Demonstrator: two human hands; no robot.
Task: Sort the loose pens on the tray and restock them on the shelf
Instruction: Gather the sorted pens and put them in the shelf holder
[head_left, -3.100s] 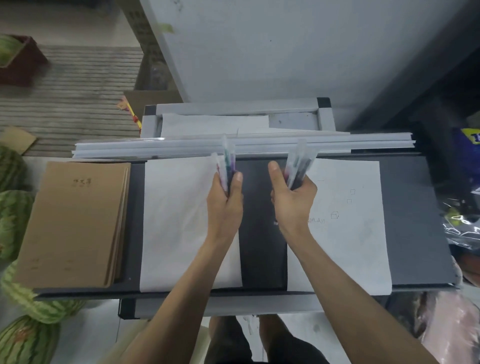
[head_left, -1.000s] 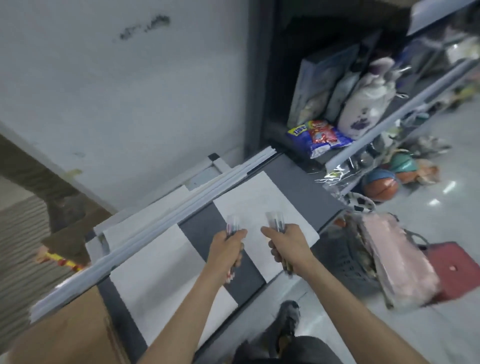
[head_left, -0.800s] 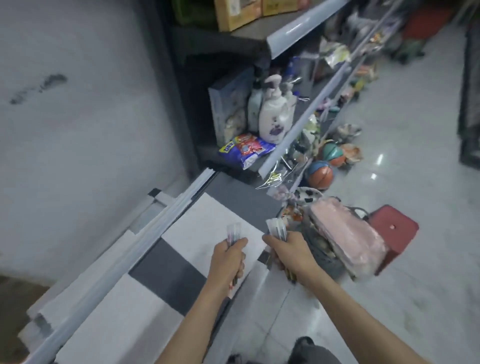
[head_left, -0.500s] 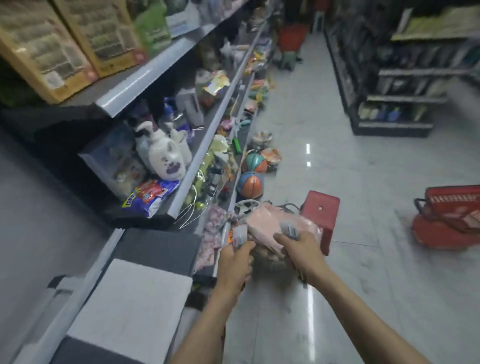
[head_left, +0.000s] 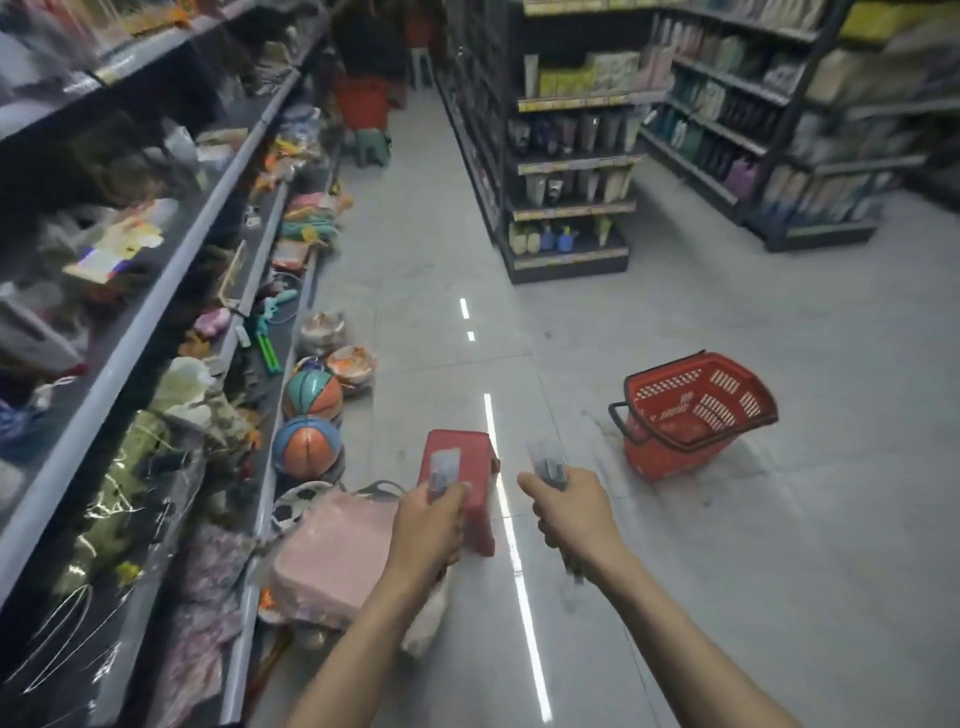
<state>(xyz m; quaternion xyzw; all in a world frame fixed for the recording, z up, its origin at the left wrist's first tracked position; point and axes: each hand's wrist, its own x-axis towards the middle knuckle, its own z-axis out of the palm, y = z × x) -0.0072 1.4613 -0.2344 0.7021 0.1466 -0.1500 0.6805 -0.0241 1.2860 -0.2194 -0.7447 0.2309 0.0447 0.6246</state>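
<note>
Clear-barrelled plastic pens (head_left: 444, 467) stand in two bundles, tips toward twelve o'clock, one clenched in the left hand (head_left: 428, 525), one in the right hand (head_left: 574, 517), hands apart; the grey-edged metal shelf (head_left: 109, 366) runs along nine to eleven o'clock, likely nearer the left.

Glossy floor (head_left: 675, 519); perforated plastic basket (head_left: 696, 410).

Both bare forearms are extending forward side by side from the near edge. The left hand (head_left: 428, 525) is gripping a pen bundle (head_left: 444, 467) upright in a fist. The right hand (head_left: 576, 512), slightly apart from it, is gripping a second pen bundle (head_left: 546, 460) likewise.
</note>
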